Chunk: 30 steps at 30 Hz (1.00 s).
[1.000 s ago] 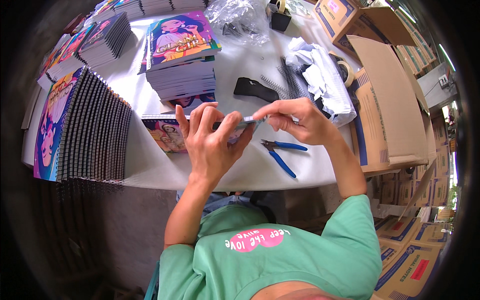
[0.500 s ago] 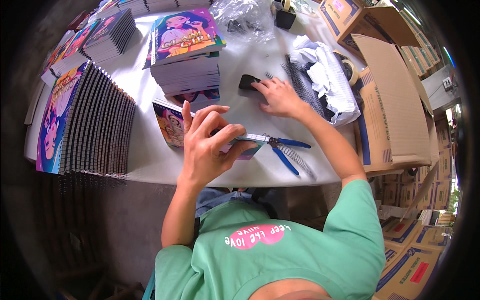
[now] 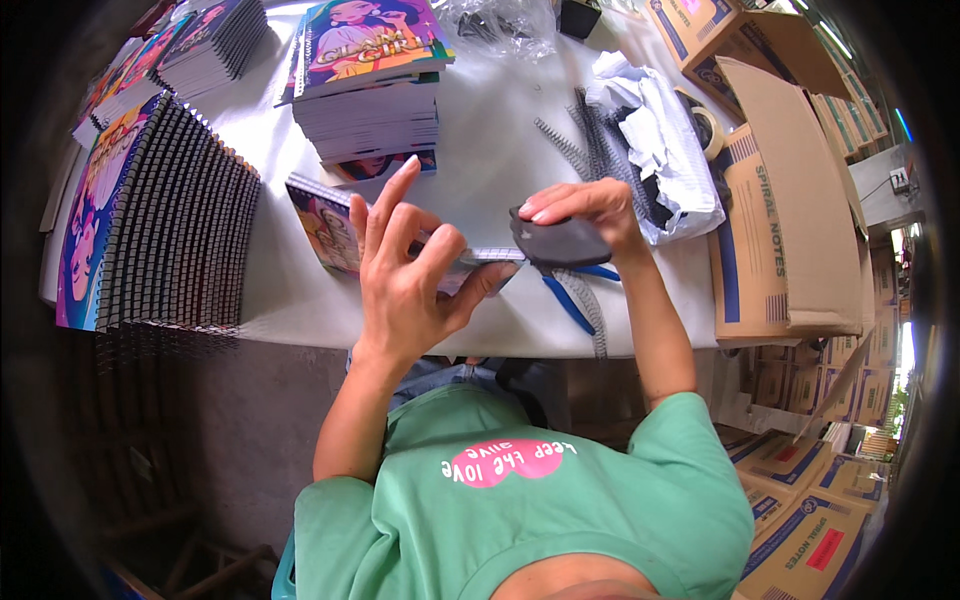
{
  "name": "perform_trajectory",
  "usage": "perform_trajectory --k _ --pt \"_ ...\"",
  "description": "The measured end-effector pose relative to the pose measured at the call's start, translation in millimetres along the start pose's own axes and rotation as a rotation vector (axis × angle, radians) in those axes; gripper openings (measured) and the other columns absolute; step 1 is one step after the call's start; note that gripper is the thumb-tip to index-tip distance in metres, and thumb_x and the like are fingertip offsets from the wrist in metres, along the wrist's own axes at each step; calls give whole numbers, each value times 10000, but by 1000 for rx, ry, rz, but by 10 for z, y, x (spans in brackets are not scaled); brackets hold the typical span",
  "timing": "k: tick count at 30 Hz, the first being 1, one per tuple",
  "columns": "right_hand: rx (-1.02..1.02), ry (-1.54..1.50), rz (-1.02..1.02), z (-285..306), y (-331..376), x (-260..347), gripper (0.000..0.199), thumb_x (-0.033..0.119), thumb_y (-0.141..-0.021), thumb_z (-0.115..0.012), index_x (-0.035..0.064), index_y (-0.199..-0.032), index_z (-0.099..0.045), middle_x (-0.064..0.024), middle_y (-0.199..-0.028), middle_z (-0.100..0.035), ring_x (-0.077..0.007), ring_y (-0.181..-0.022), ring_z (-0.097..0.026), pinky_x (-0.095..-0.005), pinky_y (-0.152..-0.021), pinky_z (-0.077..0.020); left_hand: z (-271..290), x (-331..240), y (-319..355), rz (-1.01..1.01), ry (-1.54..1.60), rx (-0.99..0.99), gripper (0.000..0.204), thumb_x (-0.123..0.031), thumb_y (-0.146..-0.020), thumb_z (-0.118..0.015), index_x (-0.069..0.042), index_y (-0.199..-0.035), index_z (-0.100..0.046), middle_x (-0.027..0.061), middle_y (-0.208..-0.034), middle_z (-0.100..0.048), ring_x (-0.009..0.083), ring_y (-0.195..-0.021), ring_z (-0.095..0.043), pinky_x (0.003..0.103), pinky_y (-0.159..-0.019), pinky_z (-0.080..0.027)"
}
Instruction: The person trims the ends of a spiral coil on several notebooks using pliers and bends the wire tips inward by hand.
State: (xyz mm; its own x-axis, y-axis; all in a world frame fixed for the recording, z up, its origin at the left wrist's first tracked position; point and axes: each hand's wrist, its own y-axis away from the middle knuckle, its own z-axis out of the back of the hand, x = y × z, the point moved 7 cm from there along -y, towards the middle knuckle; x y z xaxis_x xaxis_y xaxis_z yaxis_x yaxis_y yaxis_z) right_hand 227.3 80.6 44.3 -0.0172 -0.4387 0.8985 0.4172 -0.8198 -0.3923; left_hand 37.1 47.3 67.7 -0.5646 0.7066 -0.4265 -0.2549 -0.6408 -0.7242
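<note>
My left hand (image 3: 412,265) is closed around a notebook (image 3: 335,232) that stands on its edge on the table, with a colourful illustrated cover. Its thumb and fingers pinch the top edge, and the index finger points up. My right hand (image 3: 590,212) grips a black, rounded, palm-sized object (image 3: 560,240) just beside the notebook's right end; its exact kind does not show. Below that object lie blue-handled pliers (image 3: 570,305), their jaws hidden, and a loose wire spiral coil (image 3: 596,320).
Stacks of notebooks stand on the left (image 3: 175,220) and at the back (image 3: 370,115). More black coils (image 3: 600,140) lie beside a white plastic-wrapped bundle (image 3: 655,130). A tape roll (image 3: 708,130) rests against an open carton (image 3: 790,220). The table's front edge (image 3: 660,352) is near my body.
My right hand has picked up the black object from the table and brought it nearer, beside the notebook. My left hand still holds the notebook. The view has shifted slightly.
</note>
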Motion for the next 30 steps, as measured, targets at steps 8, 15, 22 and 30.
perform_trajectory --k 8,15,22,30 --pt "42 -163 210 -100 -72 166 295 231 -895 -547 -19 -855 -698 -187 -852 -681 -292 -816 -659 -413 -815 -501 29 -56 7 1 1 22 368 -386 -640 -782 -94 -661 -560 59 -712 -450 311 -1213 -461 493 -1030 -209" --pt "88 -363 240 -155 -123 266 170 -50 -726 -598 -12 -856 -701 -161 -847 -685 -246 -808 -669 -334 -787 -522 26 -15 52 -18 -14 15 395 -408 -594 -794 -100 -710 -576 56 -725 -472 302 -1205 -474 475 -1057 -201" --pt "30 -625 275 -139 -175 290 91 100 -742 -672 46 -809 -698 -170 -871 -680 -330 -792 -657 -421 -772 -526 14 60 122 24 112 -56 771 -419 -570 -807 -94 -1186 -477 89 -954 -585 297 -1198 -475 474 -1072 -191" --pt "337 -242 328 -495 -395 454 296 -114 -638 -513 -13 -844 -700 -153 -849 -691 -263 -818 -670 -305 -782 -522 48 97 128 42 143 -67 917 -427 -556 -816 -73 -1285 -385 128 -1222 -538 291 -1198 -470 479 -1089 -149"
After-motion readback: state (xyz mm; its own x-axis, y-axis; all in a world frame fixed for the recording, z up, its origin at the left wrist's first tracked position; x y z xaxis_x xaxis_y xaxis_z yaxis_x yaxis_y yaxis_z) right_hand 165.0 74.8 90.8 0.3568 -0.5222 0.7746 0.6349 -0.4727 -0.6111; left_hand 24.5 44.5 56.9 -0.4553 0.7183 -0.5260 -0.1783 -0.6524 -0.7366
